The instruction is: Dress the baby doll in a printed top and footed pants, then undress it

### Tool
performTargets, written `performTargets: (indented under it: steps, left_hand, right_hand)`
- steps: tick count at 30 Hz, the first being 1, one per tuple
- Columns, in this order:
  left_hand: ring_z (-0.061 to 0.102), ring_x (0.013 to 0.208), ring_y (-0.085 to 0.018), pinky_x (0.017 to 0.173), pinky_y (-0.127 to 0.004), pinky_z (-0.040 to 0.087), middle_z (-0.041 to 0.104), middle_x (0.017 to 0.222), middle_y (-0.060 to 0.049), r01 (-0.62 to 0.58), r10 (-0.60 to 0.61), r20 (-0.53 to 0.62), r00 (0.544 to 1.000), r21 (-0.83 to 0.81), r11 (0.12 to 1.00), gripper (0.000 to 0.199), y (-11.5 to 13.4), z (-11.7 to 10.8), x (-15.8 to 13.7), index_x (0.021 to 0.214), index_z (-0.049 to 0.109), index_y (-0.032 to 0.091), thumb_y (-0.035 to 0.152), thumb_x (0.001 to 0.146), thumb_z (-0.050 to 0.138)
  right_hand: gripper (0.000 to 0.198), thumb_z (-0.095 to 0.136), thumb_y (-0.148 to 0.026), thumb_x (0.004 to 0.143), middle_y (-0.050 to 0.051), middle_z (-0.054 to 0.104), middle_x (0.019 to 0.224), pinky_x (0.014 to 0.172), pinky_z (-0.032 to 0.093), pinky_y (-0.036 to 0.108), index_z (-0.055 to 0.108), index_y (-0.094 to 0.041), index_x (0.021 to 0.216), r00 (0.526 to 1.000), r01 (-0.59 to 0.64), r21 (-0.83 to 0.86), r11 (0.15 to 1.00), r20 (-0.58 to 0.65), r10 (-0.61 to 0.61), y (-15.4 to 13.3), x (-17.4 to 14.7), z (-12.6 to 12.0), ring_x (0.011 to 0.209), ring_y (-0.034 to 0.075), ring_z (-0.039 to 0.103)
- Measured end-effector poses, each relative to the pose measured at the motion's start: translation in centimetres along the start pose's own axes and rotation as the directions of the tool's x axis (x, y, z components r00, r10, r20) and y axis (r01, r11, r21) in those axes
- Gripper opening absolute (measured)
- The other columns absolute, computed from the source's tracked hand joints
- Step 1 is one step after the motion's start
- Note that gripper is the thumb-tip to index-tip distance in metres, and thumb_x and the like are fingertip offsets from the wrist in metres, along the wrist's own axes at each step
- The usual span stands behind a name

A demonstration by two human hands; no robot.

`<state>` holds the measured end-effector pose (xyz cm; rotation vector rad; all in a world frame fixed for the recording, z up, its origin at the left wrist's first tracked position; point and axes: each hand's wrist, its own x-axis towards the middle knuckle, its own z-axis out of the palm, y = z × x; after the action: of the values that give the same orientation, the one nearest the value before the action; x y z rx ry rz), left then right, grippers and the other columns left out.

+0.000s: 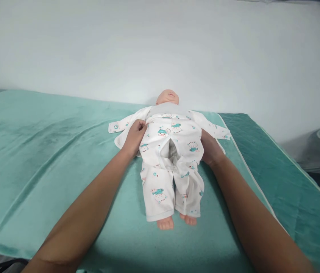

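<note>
A baby doll lies on its back, head toward the wall and bare feet toward me. It wears a white printed jacket, spread open at the sides with both sleeves out, and white printed open-crotch baby trousers, drawn up over its belly. At the left side of the waist, my left hand is closed with its fingers on the trousers' edge. My right hand is at the opposite hip, its fingers hidden behind the trousers.
A light green blanket with creases on its left part covers the surface under the doll. Darker green cloth shows along the right. A pale wall rises behind the doll's head. Something black lies at the lower left corner.
</note>
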<state>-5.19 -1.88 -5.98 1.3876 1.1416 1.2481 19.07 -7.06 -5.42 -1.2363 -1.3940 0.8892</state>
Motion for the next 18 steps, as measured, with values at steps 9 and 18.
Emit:
performTargets:
  steps: [9,18]
  left_hand:
    - [0.053,0.085,-0.014,0.078,-0.025,0.042,0.06,0.088,0.0,-0.048,0.049,-0.017,0.999,0.061,0.997,0.015,0.46,0.12,0.17,0.086,0.057,0.02,0.035,0.084,0.06]
    - [0.052,0.12,-0.018,0.103,-0.029,0.039,0.06,0.127,-0.007,-0.206,0.206,0.009,0.978,0.025,0.978,0.016,-0.22,-0.02,0.61,0.089,0.058,0.02,0.035,0.084,0.062]
  right_hand:
    - [0.028,0.075,-0.037,0.066,-0.003,0.064,0.072,0.062,0.051,0.032,0.055,-0.025,0.082,0.978,-0.174,0.35,0.92,-0.048,0.203,0.83,0.31,0.29,0.073,0.02,0.064]
    - [0.029,0.073,-0.042,0.069,-0.001,0.067,0.083,0.059,0.046,0.029,0.056,-0.027,0.088,0.991,-0.083,0.299,0.951,-0.072,0.109,0.52,0.24,0.47,0.07,0.017,0.061]
